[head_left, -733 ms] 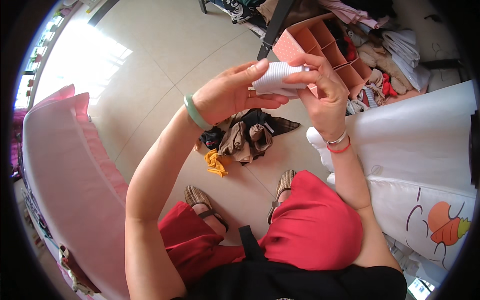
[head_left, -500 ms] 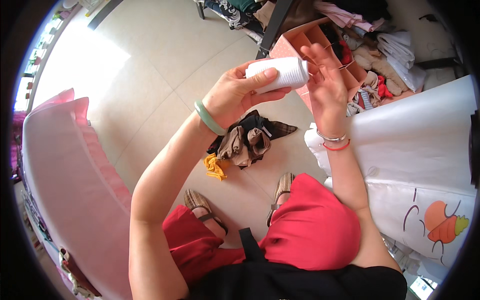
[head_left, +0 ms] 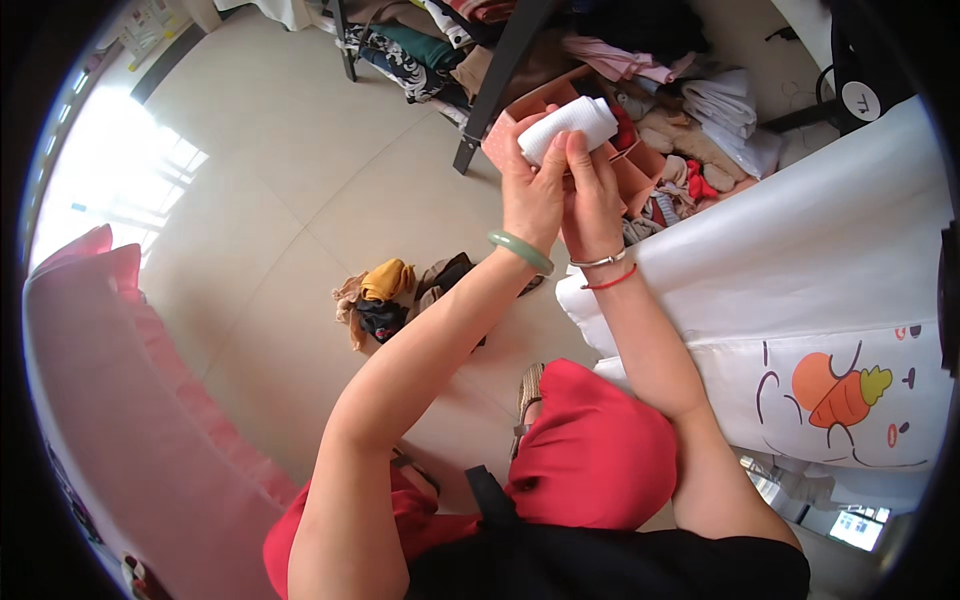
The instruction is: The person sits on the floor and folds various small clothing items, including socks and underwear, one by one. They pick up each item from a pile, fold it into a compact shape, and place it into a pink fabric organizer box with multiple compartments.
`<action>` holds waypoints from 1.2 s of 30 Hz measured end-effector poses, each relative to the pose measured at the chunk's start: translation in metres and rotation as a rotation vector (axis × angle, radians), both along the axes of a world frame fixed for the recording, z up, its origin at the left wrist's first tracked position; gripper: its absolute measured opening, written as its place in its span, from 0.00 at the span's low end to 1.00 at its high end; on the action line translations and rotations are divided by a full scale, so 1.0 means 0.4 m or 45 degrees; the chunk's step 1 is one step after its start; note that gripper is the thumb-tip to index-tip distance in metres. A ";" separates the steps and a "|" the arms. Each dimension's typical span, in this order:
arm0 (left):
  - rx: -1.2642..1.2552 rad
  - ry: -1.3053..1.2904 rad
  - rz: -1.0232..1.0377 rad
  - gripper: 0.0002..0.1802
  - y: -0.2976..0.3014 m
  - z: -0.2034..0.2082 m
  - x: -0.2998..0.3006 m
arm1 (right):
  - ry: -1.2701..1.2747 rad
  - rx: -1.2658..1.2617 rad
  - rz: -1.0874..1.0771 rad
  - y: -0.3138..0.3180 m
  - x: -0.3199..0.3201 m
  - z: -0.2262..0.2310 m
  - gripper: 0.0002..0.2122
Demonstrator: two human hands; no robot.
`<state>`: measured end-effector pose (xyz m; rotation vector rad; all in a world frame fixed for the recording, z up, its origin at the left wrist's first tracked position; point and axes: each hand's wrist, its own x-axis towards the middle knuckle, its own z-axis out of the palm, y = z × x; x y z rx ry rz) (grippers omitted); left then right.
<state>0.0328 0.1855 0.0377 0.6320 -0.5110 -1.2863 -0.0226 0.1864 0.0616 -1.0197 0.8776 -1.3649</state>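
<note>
A small white roll of ribbed cloth (head_left: 568, 130) is held up in front of me, above a pink divided box. My left hand (head_left: 535, 205), with a green bangle at the wrist, grips the roll from its left side, thumb along the near face. My right hand (head_left: 594, 212), wearing a silver bracelet and a red cord, is closed against its near right side. Both thumbs press side by side on the cloth. The fingers behind the roll are mostly hidden.
The pink box (head_left: 497, 142) holds small garments in its compartments. A dark metal leg (head_left: 492, 90) stands beside folded clothes. Loose garments, including a yellow one (head_left: 388, 280), lie on the tiled floor. A white cover (head_left: 780, 250) hangs at right, pink-edged bedding (head_left: 150, 430) at left.
My right hand, formerly spread beside the roll's end, has closed onto it. Both hands now hold the roll close together, and the roll is tilted more. The whole view has shifted.
</note>
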 end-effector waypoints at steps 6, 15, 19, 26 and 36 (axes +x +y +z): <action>0.182 -0.083 -0.131 0.20 -0.033 0.010 -0.096 | 0.505 -0.020 -0.311 -0.031 -0.081 0.027 0.16; 0.471 0.149 -0.399 0.23 -0.080 0.026 -0.301 | 1.292 0.019 -0.992 -0.149 -0.300 0.053 0.20; 0.202 -0.292 -0.358 0.26 -0.081 -0.059 -0.419 | 1.753 0.030 -0.996 -0.215 -0.262 0.096 0.20; -0.211 -0.903 -0.813 0.36 -0.077 -0.050 -0.524 | 2.699 0.707 -0.244 -0.343 -0.303 0.069 0.18; -0.305 -2.004 -1.155 0.23 -0.183 0.036 -0.307 | 2.618 0.680 -0.144 -0.303 -0.502 0.032 0.19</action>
